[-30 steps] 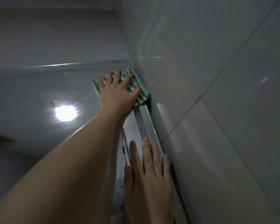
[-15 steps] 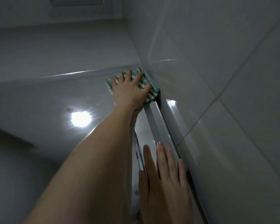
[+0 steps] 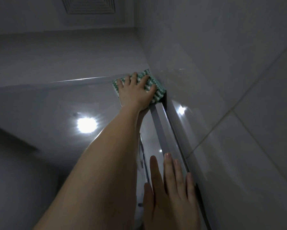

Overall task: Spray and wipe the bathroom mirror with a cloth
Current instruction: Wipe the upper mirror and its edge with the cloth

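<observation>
Two bare hands were in view: one left hand, laid flat with fingers spread, and one right hand, also flat with fingers straight. There was one cloth, patterned green and white, under the left hand. One mirror was visible, with one metal frame strip along its right edge. One ceiling vent showed at the top. Two bright light reflections appeared, one on the mirror and one on the tiled wall.
</observation>
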`<state>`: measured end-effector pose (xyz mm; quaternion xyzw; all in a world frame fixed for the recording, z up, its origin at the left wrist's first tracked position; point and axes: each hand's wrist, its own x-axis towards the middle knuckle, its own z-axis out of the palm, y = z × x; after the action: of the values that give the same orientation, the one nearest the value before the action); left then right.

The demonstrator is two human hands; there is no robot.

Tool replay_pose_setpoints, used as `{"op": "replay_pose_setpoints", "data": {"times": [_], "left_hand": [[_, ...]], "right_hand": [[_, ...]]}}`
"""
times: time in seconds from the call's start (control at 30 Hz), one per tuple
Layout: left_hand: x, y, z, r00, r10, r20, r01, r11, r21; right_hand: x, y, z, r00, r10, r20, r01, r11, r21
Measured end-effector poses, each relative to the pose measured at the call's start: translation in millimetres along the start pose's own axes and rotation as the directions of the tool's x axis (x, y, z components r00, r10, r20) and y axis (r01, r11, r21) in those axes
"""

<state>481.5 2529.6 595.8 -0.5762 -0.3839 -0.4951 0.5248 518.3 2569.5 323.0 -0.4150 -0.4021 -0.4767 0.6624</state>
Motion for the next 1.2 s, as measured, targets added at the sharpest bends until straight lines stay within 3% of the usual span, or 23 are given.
{"op": "replay_pose_setpoints", "data": {"times": [0.3, 0.53, 0.63, 0.73, 0.83, 1.0, 1.2], "left_hand": [[-53, -21, -11, 0.998, 0.041, 0.044, -0.041, 0.999, 0.009], [-118, -30, -24, 0.994, 0.05, 0.099, -0.05, 0.999, 0.001], [-140, -31, -28, 0.99, 0.038, 0.136, -0.041, 0.999, 0.018], [-151, -24, -30, 0.986, 0.014, 0.166, -0.013, 1.0, -0.008], [-173, -9, -29, 0.983, 0.029, 0.179, -0.025, 0.999, -0.025], [-242, 27, -26, 0.962, 0.178, 0.208, -0.172, 0.984, -0.043], [-310, 57, -20, 0.944, 0.251, 0.212, -0.232, 0.966, -0.115]], "right_hand": [[2, -6, -23, 0.986, 0.034, 0.164, -0.039, 0.999, 0.028], [7, -9, -42, 0.917, 0.044, 0.396, -0.066, 0.997, 0.042], [12, -8, -65, 0.863, 0.093, 0.496, -0.204, 0.963, 0.176], [-2, -18, -102, 0.884, 0.225, 0.409, -0.36, 0.887, 0.29], [-37, -24, -128, 0.89, 0.208, 0.406, -0.338, 0.899, 0.28], [-83, 4, -154, 0.884, 0.255, 0.392, -0.342, 0.925, 0.168], [-124, 10, -199, 0.767, 0.249, 0.591, -0.403, 0.904, 0.143]]}}
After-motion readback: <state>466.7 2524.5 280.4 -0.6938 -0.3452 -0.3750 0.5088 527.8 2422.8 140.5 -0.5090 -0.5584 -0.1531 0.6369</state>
